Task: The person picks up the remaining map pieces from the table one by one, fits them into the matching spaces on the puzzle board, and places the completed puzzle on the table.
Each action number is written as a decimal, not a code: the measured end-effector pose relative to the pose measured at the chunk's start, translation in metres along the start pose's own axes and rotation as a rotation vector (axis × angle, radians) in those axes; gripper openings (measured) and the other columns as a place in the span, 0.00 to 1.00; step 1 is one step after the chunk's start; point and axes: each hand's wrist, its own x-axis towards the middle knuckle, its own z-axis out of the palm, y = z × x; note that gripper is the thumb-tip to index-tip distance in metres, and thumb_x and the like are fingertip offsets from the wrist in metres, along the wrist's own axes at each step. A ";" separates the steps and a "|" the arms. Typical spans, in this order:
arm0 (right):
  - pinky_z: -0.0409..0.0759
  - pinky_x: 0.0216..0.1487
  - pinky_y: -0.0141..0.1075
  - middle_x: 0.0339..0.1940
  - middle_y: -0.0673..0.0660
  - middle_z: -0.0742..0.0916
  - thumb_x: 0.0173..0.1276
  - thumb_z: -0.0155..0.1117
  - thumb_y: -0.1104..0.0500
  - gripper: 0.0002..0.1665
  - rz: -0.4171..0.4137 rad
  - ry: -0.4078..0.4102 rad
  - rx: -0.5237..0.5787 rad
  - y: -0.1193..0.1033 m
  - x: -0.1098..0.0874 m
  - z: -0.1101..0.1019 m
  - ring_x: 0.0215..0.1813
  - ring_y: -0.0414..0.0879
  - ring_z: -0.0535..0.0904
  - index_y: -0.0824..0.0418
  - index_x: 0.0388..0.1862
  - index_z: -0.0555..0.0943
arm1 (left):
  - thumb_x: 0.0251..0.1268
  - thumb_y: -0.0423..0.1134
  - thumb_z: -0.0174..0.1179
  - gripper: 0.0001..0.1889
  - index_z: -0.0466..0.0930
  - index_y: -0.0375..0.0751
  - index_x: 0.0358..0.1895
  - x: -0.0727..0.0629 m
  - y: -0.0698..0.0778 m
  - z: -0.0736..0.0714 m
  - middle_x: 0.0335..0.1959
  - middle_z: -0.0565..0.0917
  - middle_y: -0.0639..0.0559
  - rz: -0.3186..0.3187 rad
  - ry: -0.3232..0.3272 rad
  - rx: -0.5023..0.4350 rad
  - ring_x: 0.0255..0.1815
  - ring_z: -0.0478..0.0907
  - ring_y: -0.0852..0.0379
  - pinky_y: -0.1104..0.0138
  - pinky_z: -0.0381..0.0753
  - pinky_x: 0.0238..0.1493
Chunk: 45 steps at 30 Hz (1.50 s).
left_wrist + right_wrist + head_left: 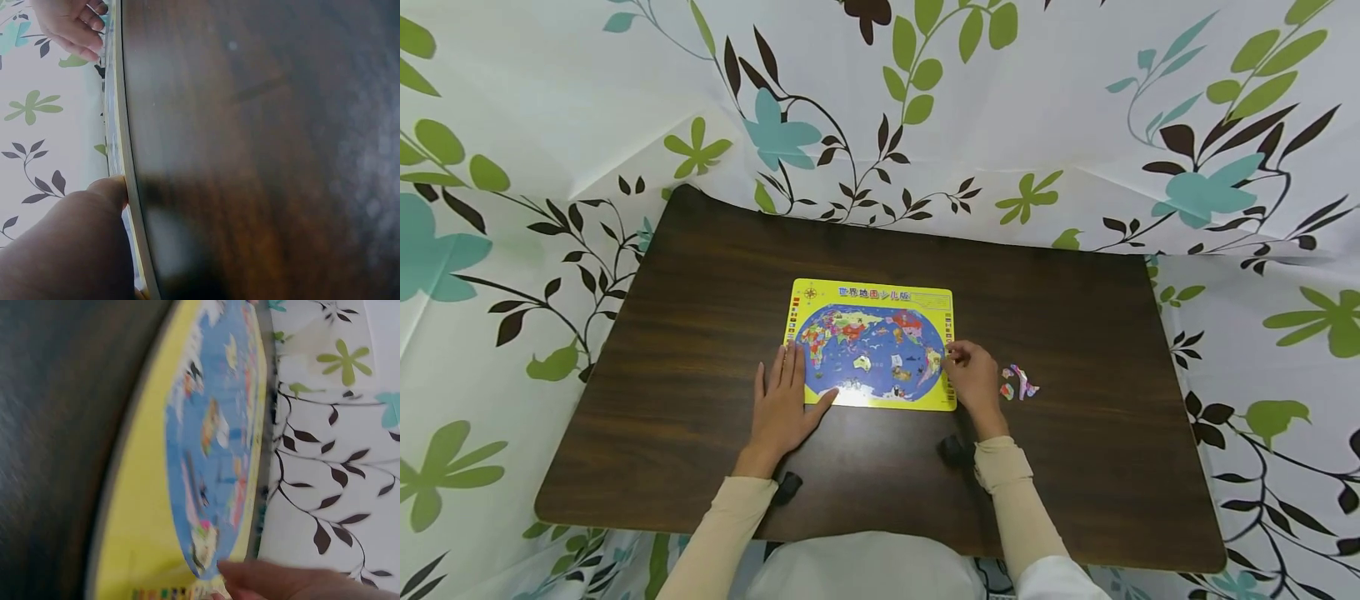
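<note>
A yellow-bordered world map puzzle board (874, 402) lies on the table, with a blue oval map and Chinese characters along its top. Across its lower left corner rests my left hand (782, 406), fingers straight and thumb spread onto the bottom edge. My right hand (976, 379) has bent fingers at the board's right edge, beside the pale South America area (204, 545). Whether a piece is between those fingertips cannot be seen. Just right of that hand lie several small colourful puzzle pieces (1022, 381). In the left wrist view, the left thumb (109, 190) touches the board's edge.
The dark wood table (715, 275) extends around the board on all sides. A floral curtain (1060, 100) hangs behind and beside it. Black wrist devices sit near the left (787, 487) and right (951, 451) sleeves.
</note>
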 end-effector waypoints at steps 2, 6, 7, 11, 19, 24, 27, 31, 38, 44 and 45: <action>0.75 0.39 0.41 0.41 0.63 0.84 0.67 0.74 0.61 0.22 -0.006 -0.030 -0.014 0.000 -0.001 0.003 0.39 0.53 0.77 0.69 0.57 0.84 | 0.72 0.69 0.51 0.53 0.40 0.38 0.85 0.000 0.000 0.000 0.86 0.43 0.41 -0.001 0.002 0.003 0.86 0.35 0.43 0.41 0.27 0.80; 0.76 0.39 0.41 0.41 0.63 0.82 0.63 0.75 0.63 0.30 -0.015 -0.044 -0.021 -0.002 -0.003 0.007 0.38 0.53 0.76 0.70 0.63 0.79 | 0.72 0.69 0.52 0.53 0.40 0.37 0.85 0.000 0.000 0.000 0.86 0.43 0.40 0.004 0.006 -0.005 0.86 0.35 0.43 0.40 0.28 0.79; 0.75 0.38 0.42 0.41 0.63 0.82 0.63 0.75 0.64 0.30 -0.013 -0.040 -0.019 -0.002 -0.003 0.008 0.38 0.53 0.76 0.70 0.63 0.79 | 0.72 0.69 0.52 0.54 0.40 0.37 0.85 0.000 0.000 0.000 0.86 0.43 0.40 0.003 0.002 -0.005 0.86 0.35 0.43 0.40 0.28 0.79; 0.76 0.39 0.44 0.41 0.63 0.82 0.62 0.74 0.65 0.28 -0.007 -0.028 -0.015 -0.001 -0.004 0.008 0.38 0.53 0.77 0.69 0.62 0.80 | 0.72 0.69 0.51 0.54 0.39 0.38 0.85 0.000 0.001 -0.001 0.86 0.41 0.41 -0.008 -0.020 0.000 0.86 0.33 0.44 0.42 0.26 0.80; 0.74 0.40 0.41 0.42 0.63 0.82 0.64 0.73 0.63 0.23 0.003 -0.046 -0.011 0.001 -0.004 0.007 0.39 0.53 0.76 0.67 0.59 0.83 | 0.72 0.70 0.51 0.54 0.39 0.38 0.85 0.001 -0.001 0.001 0.86 0.42 0.40 0.000 -0.008 -0.006 0.86 0.35 0.43 0.40 0.28 0.79; 0.72 0.38 0.42 0.40 0.62 0.81 0.65 0.72 0.62 0.21 -0.066 -0.058 -0.061 0.001 -0.004 0.007 0.37 0.53 0.75 0.65 0.57 0.87 | 0.72 0.70 0.50 0.54 0.38 0.39 0.85 0.002 0.001 -0.001 0.86 0.41 0.41 -0.013 -0.024 0.008 0.86 0.33 0.44 0.41 0.26 0.80; 0.72 0.38 0.43 0.39 0.62 0.81 0.66 0.72 0.61 0.20 -0.090 -0.072 -0.088 0.002 -0.004 0.006 0.38 0.53 0.75 0.65 0.56 0.88 | 0.72 0.70 0.51 0.54 0.38 0.38 0.85 0.001 0.001 -0.002 0.86 0.42 0.41 -0.015 -0.029 0.012 0.86 0.33 0.44 0.41 0.26 0.80; 0.72 0.39 0.42 0.39 0.61 0.80 0.67 0.71 0.60 0.19 -0.092 -0.082 -0.101 0.002 -0.006 0.006 0.39 0.54 0.74 0.64 0.57 0.87 | 0.72 0.70 0.50 0.54 0.38 0.38 0.85 0.001 0.001 -0.002 0.86 0.42 0.41 -0.019 -0.035 0.011 0.86 0.33 0.44 0.42 0.26 0.80; 0.70 0.36 0.42 0.37 0.60 0.79 0.67 0.71 0.60 0.19 -0.110 -0.052 -0.116 0.002 -0.010 0.007 0.36 0.53 0.73 0.64 0.56 0.87 | 0.71 0.70 0.50 0.54 0.38 0.39 0.85 0.001 0.001 -0.002 0.86 0.41 0.41 -0.018 -0.036 0.008 0.86 0.33 0.44 0.42 0.25 0.79; 0.70 0.36 0.42 0.35 0.59 0.79 0.67 0.71 0.60 0.18 -0.135 -0.013 -0.115 0.006 -0.011 0.010 0.35 0.52 0.74 0.65 0.54 0.87 | 0.71 0.70 0.51 0.54 0.38 0.39 0.85 0.001 0.001 -0.001 0.86 0.41 0.41 -0.014 -0.033 0.007 0.86 0.33 0.44 0.42 0.25 0.79; 0.70 0.36 0.42 0.35 0.59 0.79 0.67 0.71 0.60 0.17 -0.135 -0.009 -0.110 0.007 -0.011 0.010 0.35 0.52 0.74 0.65 0.53 0.87 | 0.71 0.70 0.51 0.54 0.38 0.39 0.85 0.001 0.001 -0.001 0.86 0.41 0.41 -0.014 -0.033 0.005 0.86 0.33 0.44 0.42 0.25 0.79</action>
